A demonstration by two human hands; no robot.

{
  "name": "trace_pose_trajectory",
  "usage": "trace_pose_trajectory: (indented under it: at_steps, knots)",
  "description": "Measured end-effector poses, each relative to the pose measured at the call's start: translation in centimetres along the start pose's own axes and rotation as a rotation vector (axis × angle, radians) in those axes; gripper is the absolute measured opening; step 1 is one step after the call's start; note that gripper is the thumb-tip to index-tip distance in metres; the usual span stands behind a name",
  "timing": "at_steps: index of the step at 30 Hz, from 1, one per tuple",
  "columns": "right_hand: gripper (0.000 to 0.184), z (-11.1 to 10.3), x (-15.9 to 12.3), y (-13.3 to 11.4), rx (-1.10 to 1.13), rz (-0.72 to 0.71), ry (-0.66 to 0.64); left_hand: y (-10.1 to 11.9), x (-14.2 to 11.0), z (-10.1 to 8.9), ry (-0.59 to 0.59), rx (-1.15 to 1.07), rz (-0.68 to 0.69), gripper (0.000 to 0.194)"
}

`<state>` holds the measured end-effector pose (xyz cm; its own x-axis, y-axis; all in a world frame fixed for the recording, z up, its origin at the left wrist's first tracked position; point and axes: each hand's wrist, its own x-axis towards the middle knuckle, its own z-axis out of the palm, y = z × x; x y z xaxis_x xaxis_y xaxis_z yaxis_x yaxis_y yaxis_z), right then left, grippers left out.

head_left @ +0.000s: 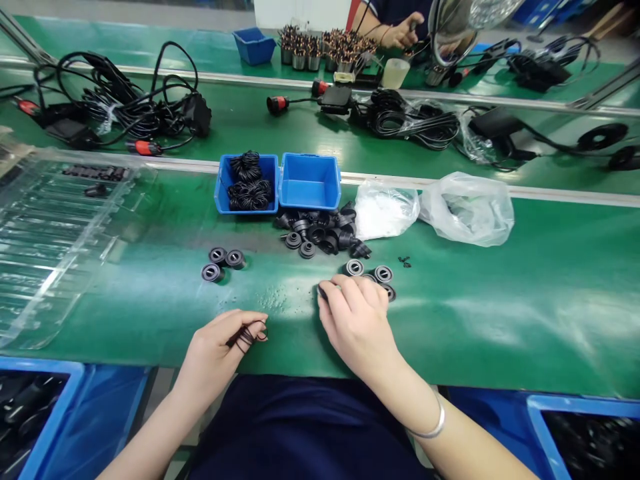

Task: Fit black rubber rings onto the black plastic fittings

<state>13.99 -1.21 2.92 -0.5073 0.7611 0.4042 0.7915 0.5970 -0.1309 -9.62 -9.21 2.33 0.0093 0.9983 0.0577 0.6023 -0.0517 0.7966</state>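
Observation:
My left hand (220, 343) is closed around several thin black rubber rings (246, 338), low over the green bench. To its right, my right hand (356, 317) is curled palm down with a black part (323, 292) between thumb and fingers; most of that part is hidden. Just beyond the right hand stand several round black caps (383, 273), partly covered by it. Three more round black caps (235, 259) stand beyond my left hand. A heap of black plastic fittings (325, 230) lies farther back. Bundled black rings (250, 193) fill a blue bin (247, 211).
Beside that bin is another blue bin (310, 181). Two clear plastic bags (467, 210) lie to the right, and a clear tray (55, 267) on the left. Coiled cables (135, 107) lie on the back shelf. Across the bench, a co-worker's hand (403, 32) shows.

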Motion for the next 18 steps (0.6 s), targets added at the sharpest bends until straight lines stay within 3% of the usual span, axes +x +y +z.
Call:
trace_pose_trajectory:
  at_steps: [4,7,13,18]
  knots:
    - [0.020,0.2,0.8,-2.1,0.165,-0.121,-0.054,0.0,-0.3,0.0,0.047,-0.010,-0.031,0.013]
    - [0.024,-0.2,1.5,-3.6,0.414,-0.155,-0.105,0.2,-0.6,-0.3,0.090,0.003,-0.029,0.014]
    - [0.006,-0.4,3.0,-4.8,0.908,-0.063,-0.249,0.8,-0.8,-0.6,0.136,0.017,0.020,0.012]
    - [0.011,0.0,4.5,-3.8,1.034,0.099,-0.283,0.2,-1.1,-0.4,0.180,-0.134,-0.093,0.024]
